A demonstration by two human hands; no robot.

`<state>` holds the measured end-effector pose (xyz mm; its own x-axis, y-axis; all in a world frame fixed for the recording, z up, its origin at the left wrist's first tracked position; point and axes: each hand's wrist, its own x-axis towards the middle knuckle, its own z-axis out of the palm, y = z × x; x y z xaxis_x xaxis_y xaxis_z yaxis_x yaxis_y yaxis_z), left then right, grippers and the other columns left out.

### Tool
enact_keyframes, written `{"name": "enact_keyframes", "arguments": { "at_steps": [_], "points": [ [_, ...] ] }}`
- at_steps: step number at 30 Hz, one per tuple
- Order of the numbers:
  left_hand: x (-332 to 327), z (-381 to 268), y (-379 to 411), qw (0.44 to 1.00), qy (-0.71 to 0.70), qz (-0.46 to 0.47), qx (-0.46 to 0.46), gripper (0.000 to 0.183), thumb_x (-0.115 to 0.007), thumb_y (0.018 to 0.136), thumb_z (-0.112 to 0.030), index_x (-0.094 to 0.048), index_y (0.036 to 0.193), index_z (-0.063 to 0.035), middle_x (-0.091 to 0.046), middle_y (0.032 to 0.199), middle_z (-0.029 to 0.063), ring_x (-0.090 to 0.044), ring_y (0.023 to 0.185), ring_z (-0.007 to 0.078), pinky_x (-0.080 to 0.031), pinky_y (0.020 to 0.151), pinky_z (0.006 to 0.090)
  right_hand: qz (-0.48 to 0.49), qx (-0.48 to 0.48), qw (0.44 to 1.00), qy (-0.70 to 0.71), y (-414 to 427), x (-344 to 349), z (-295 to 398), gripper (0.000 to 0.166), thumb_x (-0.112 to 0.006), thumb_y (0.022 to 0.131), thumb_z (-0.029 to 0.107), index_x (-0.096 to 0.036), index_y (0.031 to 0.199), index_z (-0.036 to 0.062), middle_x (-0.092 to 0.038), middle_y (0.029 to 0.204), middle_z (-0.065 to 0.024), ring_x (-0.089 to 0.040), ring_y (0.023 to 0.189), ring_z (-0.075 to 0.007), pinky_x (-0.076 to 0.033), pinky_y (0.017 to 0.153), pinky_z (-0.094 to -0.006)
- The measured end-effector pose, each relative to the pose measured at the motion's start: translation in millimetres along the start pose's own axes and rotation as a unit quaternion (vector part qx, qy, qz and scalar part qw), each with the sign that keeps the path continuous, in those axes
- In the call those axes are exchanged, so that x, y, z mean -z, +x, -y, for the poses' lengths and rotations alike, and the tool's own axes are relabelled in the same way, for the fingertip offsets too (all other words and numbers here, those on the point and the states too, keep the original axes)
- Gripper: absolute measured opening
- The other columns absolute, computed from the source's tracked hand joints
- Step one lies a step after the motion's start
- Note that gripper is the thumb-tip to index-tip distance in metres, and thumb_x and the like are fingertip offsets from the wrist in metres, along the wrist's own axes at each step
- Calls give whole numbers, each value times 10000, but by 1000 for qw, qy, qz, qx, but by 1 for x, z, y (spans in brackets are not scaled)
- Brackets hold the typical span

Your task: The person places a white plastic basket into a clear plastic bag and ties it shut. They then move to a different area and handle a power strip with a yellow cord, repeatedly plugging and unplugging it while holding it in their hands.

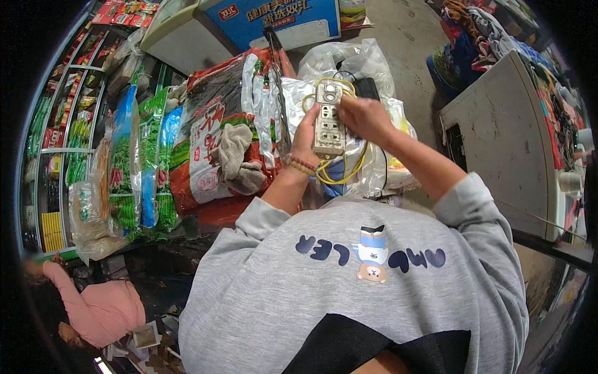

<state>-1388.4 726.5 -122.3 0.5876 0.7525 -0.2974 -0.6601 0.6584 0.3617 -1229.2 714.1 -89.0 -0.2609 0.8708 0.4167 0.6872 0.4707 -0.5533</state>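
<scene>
A white power strip [329, 125] with several sockets is held upright in front of my chest. My left hand [306, 135], with beaded bracelets at its wrist, grips the strip along its left side. My right hand [362, 117] is at the strip's upper right edge, its fingers bent and slightly blurred; whether they grip anything is unclear. A yellow cable [357, 175] loops behind and below the strip. Just beyond my right hand is a black adapter [366, 88]. Clear plastic bags [378, 61] and white packaging lie underneath.
Left of my hands are a large red and white printed sack [201, 126], a grey cloth [238, 161] on it, and green packets [152, 112]. A blue carton [280, 21] stands ahead, a white cabinet [509, 135] to the right. A person in pink [110, 308] is at lower left.
</scene>
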Motion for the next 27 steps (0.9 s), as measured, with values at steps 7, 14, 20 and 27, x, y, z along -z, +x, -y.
{"name": "enact_keyframes", "arguments": {
  "at_steps": [7, 14, 20, 27],
  "points": [
    [9, -6, 7, 999, 32, -19, -24, 387, -390, 896, -346, -514, 1102, -44, -607, 991, 110, -602, 864, 238, -486, 778, 379, 101, 30, 994, 12, -29, 20, 13, 148, -530, 813, 202, -502, 778, 61, -570, 709, -128, -570, 651, -327, -451, 546, -395],
    [10, -14, 13, 999, 6, 2, -45, 425, -296, 916, -339, -517, 1086, -18, -616, 916, 156, -608, 825, 270, -496, 752, 385, -36, -60, 994, 89, -39, 27, 15, 241, -502, 883, 216, -452, 747, 23, -473, 624, -167, -452, 529, -324, -368, 488, -360],
    [-4, -7, 12, 999, 7, -14, -33, 413, -315, 903, -344, -526, 1066, -29, -610, 937, 130, -599, 848, 267, -479, 782, 398, -36, -73, 996, 40, -42, 33, 27, 174, -543, 840, 191, -491, 781, 36, -543, 725, -138, -555, 645, -330, -436, 537, -384],
    [-35, 5, 10, 996, 37, -64, -55, 412, -322, 899, -352, -517, 1054, -24, -597, 980, 122, -588, 875, 244, -470, 805, 361, -63, 89, 991, -79, -30, 32, 36, 166, -596, 784, 197, -476, 767, 83, -512, 706, -67, -561, 647, -250, -445, 521, -350]
  ]
}}
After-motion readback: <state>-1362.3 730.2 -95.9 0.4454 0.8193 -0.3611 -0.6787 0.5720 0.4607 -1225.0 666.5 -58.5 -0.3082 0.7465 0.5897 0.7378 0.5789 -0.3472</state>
